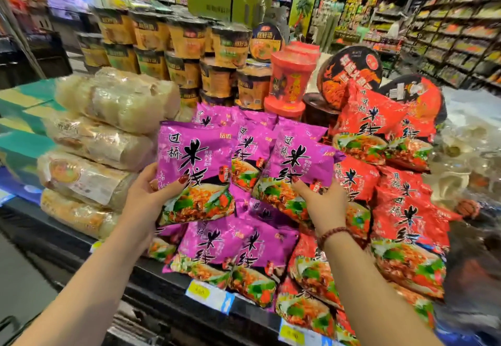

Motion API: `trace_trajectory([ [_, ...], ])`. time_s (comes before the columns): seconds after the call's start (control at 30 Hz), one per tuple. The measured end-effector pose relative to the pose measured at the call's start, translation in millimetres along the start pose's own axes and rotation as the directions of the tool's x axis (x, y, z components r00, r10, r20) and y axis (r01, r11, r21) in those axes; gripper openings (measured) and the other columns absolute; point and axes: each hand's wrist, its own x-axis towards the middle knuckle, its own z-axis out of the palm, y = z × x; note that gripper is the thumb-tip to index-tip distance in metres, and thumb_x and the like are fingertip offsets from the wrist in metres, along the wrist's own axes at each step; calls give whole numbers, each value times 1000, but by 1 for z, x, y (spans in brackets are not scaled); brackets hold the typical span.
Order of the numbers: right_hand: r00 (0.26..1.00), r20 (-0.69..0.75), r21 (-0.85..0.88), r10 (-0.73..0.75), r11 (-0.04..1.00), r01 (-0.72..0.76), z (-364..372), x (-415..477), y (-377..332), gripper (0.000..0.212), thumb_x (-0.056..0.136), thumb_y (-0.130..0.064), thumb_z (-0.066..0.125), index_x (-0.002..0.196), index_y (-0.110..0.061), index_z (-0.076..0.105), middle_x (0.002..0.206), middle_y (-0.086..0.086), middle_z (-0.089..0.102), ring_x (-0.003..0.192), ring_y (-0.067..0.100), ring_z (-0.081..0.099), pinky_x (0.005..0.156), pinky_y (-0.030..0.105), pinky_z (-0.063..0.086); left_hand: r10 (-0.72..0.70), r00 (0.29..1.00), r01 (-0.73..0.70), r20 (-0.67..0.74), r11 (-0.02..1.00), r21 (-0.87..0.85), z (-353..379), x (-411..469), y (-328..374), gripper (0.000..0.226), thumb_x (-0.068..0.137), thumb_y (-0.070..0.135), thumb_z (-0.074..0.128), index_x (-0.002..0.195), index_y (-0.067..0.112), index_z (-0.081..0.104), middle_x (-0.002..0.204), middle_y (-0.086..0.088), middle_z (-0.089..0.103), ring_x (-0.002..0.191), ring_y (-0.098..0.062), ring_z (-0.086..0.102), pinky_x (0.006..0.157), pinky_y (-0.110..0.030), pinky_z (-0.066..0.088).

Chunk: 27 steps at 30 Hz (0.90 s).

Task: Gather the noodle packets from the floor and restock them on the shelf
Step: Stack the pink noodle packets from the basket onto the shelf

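Purple packet is being gripped by left hand, 2nd packet by right hand, both hovering face-out over the purple pile on the shelf, likely matching colour, beside red packets.

Both bare arms extended forward, left hand grips left purple packet, right hand grips right purple packet

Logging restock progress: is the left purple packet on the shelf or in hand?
In hand: left hand grips the packet, upright before the pile.
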Motion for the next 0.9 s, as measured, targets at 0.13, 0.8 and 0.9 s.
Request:
trace_trajectory([
  [0.13, 995, -101, -160, -1, 987, -15, 26, 19, -1, 32, 78, -21, 78, 104, -13, 61, 88, -1, 61, 77, 19, 57, 70, 29, 43, 0, 999, -2, 33, 999, 46, -9, 51, -2, 35, 83, 2, 68, 102, 31, 64, 93, -2, 76, 82, -22, 72, 83, -44, 53],
  [0.8, 955, -212, -569, -205, 821, 50, 83, 53, 25, 88, 84, -8, 68, 151, 1, 11, 152, 26, 19, 142, 36, 18, 114, 32, 16, -25, 982, -25, 186, 965, 261, -12, 133, -66, 37, 87, 7, 69, 112, 33, 60, 110, 7, 71, 98, -5, 67, 81, -20, 51],
  [0.9, 921, -97, -795, -376, 587, 155, 92, 52, 36, 73, 90, -23, 59, 149, -3, 22, 150, 36, 15, 140, 47, 15, 113, 47, 18, -26, 984, -20, 176, 967, 256, -13, 135, -69, 37, 87, 10, 69, 116, 30, 61, 113, 5, 71, 102, -9, 67, 87, -28, 50],
])
